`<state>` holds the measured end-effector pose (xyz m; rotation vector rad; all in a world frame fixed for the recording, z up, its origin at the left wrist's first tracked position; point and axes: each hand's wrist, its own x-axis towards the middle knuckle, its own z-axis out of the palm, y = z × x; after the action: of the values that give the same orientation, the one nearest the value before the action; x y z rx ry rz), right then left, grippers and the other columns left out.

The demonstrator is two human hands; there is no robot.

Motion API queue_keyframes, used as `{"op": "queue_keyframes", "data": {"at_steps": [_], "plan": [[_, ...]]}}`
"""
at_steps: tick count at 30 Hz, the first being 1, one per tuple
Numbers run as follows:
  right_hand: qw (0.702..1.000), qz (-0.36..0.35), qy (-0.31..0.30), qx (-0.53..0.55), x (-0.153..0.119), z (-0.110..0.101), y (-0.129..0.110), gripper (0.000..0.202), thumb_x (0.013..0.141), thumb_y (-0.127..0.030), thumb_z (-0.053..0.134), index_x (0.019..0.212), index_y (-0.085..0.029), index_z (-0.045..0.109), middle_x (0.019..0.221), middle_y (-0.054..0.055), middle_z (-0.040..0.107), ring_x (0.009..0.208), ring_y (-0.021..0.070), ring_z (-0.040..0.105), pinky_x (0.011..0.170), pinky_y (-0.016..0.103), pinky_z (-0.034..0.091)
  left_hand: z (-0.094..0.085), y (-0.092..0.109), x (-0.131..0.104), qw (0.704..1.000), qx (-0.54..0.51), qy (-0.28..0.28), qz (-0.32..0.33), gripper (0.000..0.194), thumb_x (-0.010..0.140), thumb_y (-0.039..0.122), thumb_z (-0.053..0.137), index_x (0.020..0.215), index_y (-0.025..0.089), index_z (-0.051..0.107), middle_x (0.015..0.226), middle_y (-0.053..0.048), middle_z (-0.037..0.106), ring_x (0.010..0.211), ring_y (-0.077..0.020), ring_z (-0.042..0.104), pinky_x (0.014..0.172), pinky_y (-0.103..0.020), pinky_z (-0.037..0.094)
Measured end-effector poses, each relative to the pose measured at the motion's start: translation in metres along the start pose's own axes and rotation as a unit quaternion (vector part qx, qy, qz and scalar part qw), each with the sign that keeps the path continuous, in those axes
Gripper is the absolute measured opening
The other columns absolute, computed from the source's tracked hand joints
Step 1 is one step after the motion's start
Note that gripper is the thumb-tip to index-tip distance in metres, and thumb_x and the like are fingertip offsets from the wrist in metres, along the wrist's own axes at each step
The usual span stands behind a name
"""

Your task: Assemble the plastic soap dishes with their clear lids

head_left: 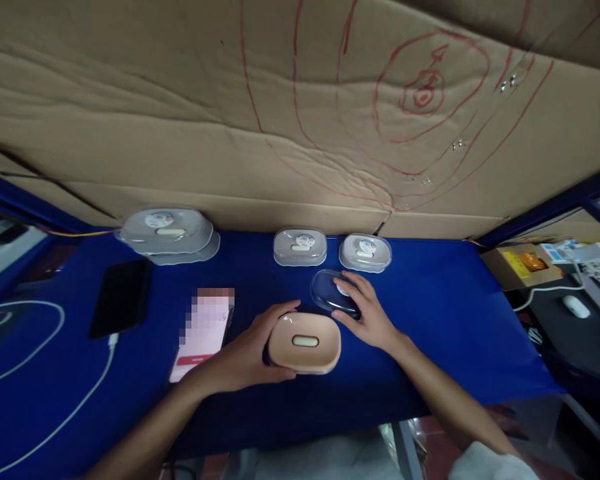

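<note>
A peach-coloured oval dish (305, 360) with a pale raised oblong piece in its middle is gripped by my left hand (260, 350), thumb and fingers around its left side. To its upper right, my right hand (367, 313) has its thumb and fingers closed on a clear plastic lid (323, 290) with a round sticker. The lid is low over the blue table (445, 320) or on it; I cannot tell which. Behind stand two lidded boxes, a left one (300, 257) and a right one (365, 260), each with a round sticker.
Stacked clear-lidded boxes (170, 230) stand at the back left. A lit phone (203, 333) and a dark phone (120, 297) with a white cable (93, 393) lie left. A cardboard sheet (180, 133) rises behind. At right are a cardboard box (505, 267) and a white mouse (576, 307).
</note>
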<state>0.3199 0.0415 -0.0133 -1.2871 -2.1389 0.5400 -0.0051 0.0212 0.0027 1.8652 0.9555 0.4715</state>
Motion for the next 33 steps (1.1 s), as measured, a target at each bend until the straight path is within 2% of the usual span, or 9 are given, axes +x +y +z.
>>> {"op": "queue_keyframes", "data": {"at_steps": [6,11,14,19,22,25,28,31,33], "plan": [[0.991,-0.031,-0.036,-0.123,0.001,-0.001,-0.002,0.059,0.107,-0.046,0.056,0.163,-0.029,0.045,0.173,0.016,0.039,0.164,0.0390,0.028,0.128,0.073,0.020,-0.006,0.007,-0.004,0.999,-0.048,0.009,0.021,0.103,0.079,0.042,0.092,0.163,0.034,0.034,0.162,-0.016,0.047,0.147,-0.0390,0.055,0.123,-0.057,0.044],[0.980,-0.137,-0.146,-0.008,-0.001,-0.002,-0.033,0.086,0.099,-0.069,0.061,0.168,-0.025,0.036,0.170,0.017,0.043,0.156,0.0367,0.044,0.124,0.058,0.041,0.009,0.002,0.001,0.986,-0.142,0.089,-0.012,0.102,0.079,0.046,0.093,0.161,0.034,0.033,0.159,-0.016,0.049,0.143,-0.0399,0.057,0.119,-0.057,0.049],[0.972,-0.159,-0.165,0.042,-0.002,0.007,-0.048,0.071,0.104,-0.064,0.056,0.163,-0.026,0.045,0.161,0.014,0.057,0.150,0.0329,0.051,0.122,0.056,0.043,0.019,-0.002,0.005,0.961,-0.241,0.133,-0.022,0.103,0.079,0.056,0.091,0.160,0.034,0.033,0.155,-0.016,0.050,0.139,-0.0391,0.059,0.113,-0.054,0.053],[0.973,-0.008,-0.064,0.223,0.000,0.008,-0.047,0.055,0.111,-0.059,0.041,0.146,-0.024,0.066,0.149,0.013,0.067,0.140,0.0308,0.062,0.118,0.052,0.050,0.019,0.000,0.007,0.938,-0.292,0.189,-0.011,0.120,0.062,0.061,0.100,0.159,0.035,0.034,0.158,-0.017,0.048,0.139,-0.0400,0.058,0.113,-0.054,0.052],[0.909,0.141,-0.013,0.392,0.004,-0.001,-0.037,0.074,0.111,-0.064,0.013,0.150,-0.024,0.061,0.149,0.013,0.069,0.136,0.0326,0.067,0.110,0.057,0.058,0.010,0.003,0.005,0.922,-0.329,0.206,0.022,0.118,0.060,0.068,0.098,0.157,0.036,0.039,0.155,-0.017,0.052,0.136,-0.0407,0.061,0.105,-0.053,0.057],[0.862,0.191,-0.012,0.470,0.006,-0.007,-0.029,0.082,0.109,-0.064,-0.002,0.163,-0.024,0.045,0.158,0.013,0.061,0.134,0.0337,0.069,0.104,0.060,0.061,0.002,0.003,0.005,0.903,-0.364,0.219,0.055,0.117,0.059,0.074,0.095,0.157,0.040,0.040,0.154,-0.015,0.055,0.136,-0.0408,0.062,0.103,-0.051,0.059],[0.901,0.157,-0.006,0.404,0.002,-0.006,-0.030,0.079,0.109,-0.066,0.004,0.165,-0.026,0.041,0.159,0.012,0.060,0.136,0.0329,0.067,0.107,0.057,0.060,0.004,0.000,0.006,0.910,-0.349,0.220,0.053,0.119,0.060,0.078,0.092,0.158,0.039,0.039,0.154,-0.016,0.055,0.134,-0.0410,0.064,0.103,-0.052,0.059],[0.965,0.039,-0.043,0.255,-0.006,-0.004,-0.042,0.070,0.106,-0.070,0.043,0.162,-0.028,0.046,0.160,0.013,0.056,0.146,0.0355,0.057,0.117,0.055,0.052,0.013,-0.003,0.006,0.934,-0.264,0.234,0.053,0.119,0.057,0.070,0.098,0.156,0.036,0.042,0.157,-0.017,0.053,0.134,-0.0406,0.063,0.110,-0.055,0.055],[0.983,-0.056,-0.087,0.154,-0.009,-0.003,-0.052,0.075,0.099,-0.062,0.066,0.162,-0.029,0.044,0.163,0.014,0.050,0.153,0.0371,0.047,0.124,0.058,0.044,0.019,-0.003,0.005,0.944,-0.228,0.231,0.061,0.120,0.055,0.068,0.099,0.156,0.036,0.042,0.161,-0.016,0.049,0.136,-0.0406,0.061,0.113,-0.056,0.052]]}}
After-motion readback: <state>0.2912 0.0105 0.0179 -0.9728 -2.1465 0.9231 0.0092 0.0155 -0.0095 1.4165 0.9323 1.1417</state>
